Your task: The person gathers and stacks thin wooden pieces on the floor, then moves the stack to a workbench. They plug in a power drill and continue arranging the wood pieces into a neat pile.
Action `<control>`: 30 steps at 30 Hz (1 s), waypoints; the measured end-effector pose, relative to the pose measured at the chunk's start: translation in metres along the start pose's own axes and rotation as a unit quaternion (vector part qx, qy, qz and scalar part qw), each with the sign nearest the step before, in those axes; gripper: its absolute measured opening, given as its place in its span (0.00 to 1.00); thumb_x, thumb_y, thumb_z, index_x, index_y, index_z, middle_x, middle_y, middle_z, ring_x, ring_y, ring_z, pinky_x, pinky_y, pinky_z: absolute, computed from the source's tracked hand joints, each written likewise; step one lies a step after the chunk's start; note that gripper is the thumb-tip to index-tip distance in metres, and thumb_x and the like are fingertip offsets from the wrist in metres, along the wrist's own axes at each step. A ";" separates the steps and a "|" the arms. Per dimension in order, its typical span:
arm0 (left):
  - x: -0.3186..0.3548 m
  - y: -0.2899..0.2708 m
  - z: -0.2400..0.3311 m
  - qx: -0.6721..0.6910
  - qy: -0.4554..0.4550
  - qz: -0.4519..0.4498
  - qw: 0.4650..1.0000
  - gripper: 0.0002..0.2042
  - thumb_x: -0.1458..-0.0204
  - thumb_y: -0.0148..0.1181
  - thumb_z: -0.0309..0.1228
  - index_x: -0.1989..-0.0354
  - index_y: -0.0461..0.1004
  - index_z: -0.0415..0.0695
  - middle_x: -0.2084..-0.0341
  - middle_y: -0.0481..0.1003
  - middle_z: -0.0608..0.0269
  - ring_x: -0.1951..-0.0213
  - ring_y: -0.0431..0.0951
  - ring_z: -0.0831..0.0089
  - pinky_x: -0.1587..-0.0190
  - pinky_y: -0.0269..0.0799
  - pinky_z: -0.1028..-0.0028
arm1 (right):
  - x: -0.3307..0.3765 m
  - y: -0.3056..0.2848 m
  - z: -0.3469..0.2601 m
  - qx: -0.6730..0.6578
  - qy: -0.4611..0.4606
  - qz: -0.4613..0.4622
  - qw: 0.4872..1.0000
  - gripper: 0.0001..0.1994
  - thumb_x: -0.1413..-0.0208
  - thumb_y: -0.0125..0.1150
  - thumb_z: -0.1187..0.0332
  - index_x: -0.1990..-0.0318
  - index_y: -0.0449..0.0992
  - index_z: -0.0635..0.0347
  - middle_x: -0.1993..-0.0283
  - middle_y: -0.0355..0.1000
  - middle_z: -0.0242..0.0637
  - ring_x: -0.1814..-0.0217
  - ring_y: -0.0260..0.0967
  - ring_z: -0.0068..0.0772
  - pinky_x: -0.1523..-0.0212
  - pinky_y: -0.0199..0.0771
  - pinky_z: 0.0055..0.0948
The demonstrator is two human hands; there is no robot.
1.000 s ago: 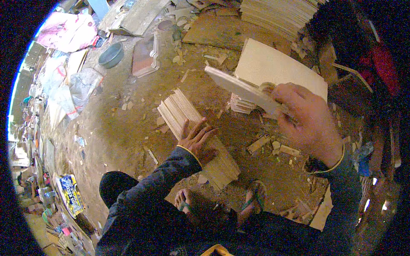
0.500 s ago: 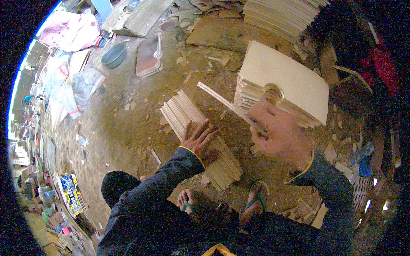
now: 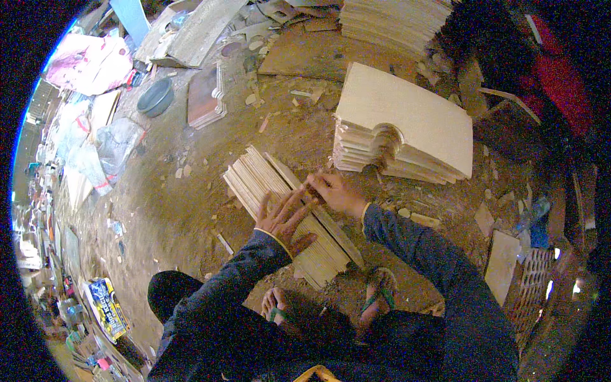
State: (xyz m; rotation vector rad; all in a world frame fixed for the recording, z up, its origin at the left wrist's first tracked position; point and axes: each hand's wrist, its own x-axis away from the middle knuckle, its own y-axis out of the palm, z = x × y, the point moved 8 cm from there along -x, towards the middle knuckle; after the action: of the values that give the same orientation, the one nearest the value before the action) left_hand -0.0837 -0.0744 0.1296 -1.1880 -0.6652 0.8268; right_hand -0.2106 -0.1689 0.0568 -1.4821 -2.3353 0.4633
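A row of thin wooden boards stands on edge on the dirt floor in front of me, packed face to face and running at a slant. Across the top edges lies my left hand, its fingers spread. At the row's right side, one wooden board leans slightly apart from the others. My right hand has its fingers pinched on that board's upper edge, close to the left fingertips. Beyond it, to the right, sits a stack of pale boards with a round notch in the near edge.
Farther off are a tall pile of sheets, a few brown notched boards and a dark basin. Plastic bags lie at left. My sandalled feet are just below the row. A perforated crate stands at right.
My right hand has come left and down from the pale stack, bringing a board to the row's right side. My left hand stays on the row.
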 end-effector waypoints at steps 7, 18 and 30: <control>-0.006 -0.001 0.004 0.021 0.038 0.017 0.999 0.29 0.42 0.56 0.55 0.34 0.68 0.59 0.29 0.61 0.59 0.28 0.55 0.49 0.27 0.42 0.44 | -0.027 -0.110 -0.050 0.113 -0.080 0.011 0.990 0.16 0.38 0.63 0.56 0.52 0.81 0.58 0.60 0.81 0.33 0.55 0.76 0.26 0.51 0.77 0.33; -0.006 -0.009 0.004 0.042 0.031 0.013 0.999 0.29 0.43 0.58 0.53 0.33 0.67 0.60 0.29 0.60 0.60 0.27 0.54 0.49 0.27 0.42 0.44 | -0.082 -0.268 0.019 0.412 0.022 -0.123 0.902 0.65 0.72 0.81 0.42 0.27 0.46 0.53 0.26 0.49 0.55 0.24 0.43 0.59 0.26 0.45 0.51; -0.007 -0.002 0.005 0.017 0.031 -0.011 0.999 0.30 0.42 0.56 0.55 0.31 0.65 0.61 0.28 0.59 0.60 0.27 0.52 0.48 0.26 0.39 0.44 | -0.025 -0.258 -0.078 0.607 -0.034 0.160 0.777 0.73 0.82 0.81 0.35 0.22 0.45 0.42 0.26 0.52 0.56 0.24 0.47 0.65 0.28 0.48 0.65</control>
State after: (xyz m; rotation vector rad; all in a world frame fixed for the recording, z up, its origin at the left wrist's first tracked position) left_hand -0.0912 -0.0778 0.1324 -1.1681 -0.6111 0.7769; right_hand -0.3726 -0.2893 0.2374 -1.0894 -1.1708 1.6995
